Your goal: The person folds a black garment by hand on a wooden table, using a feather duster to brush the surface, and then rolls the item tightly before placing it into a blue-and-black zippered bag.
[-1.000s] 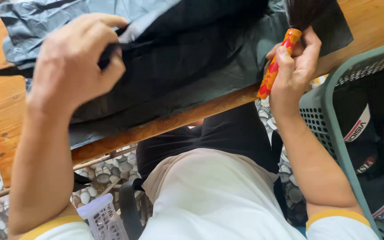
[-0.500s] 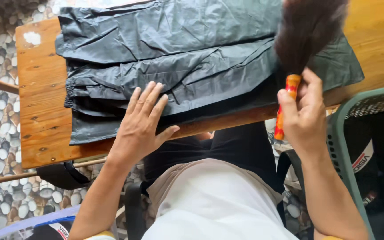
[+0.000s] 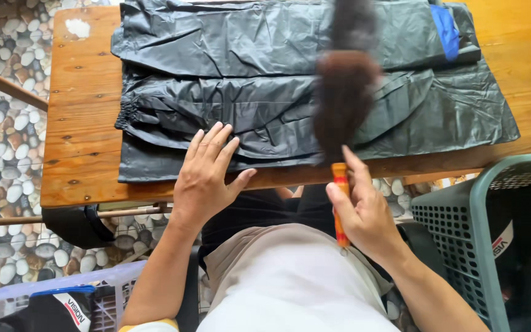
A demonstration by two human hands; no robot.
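Setting: pebble-patterned floor; wooden table under the head camera, its near edge at the person's lap.

Item 1: dark grey waterproof garment, folded flat in layers on the table, elastic cuff at left, blue patch at far right.

Item 2: left hand, fingers spread and pressed flat on the garment's near edge, gripping nothing. A second ago it was bunched on the fabric; the cloth has since been smoothed out and now lies pinned.

Item 3: right hand, closed around the orange handle of a feather duster (dark plume blurred, over the middle of the garment). The plume has swung in from the right, so brushing of the held-down cloth looks under way.

Item 4: green plastic basket at right, dark clothing inside; pale lilac basket at lower left
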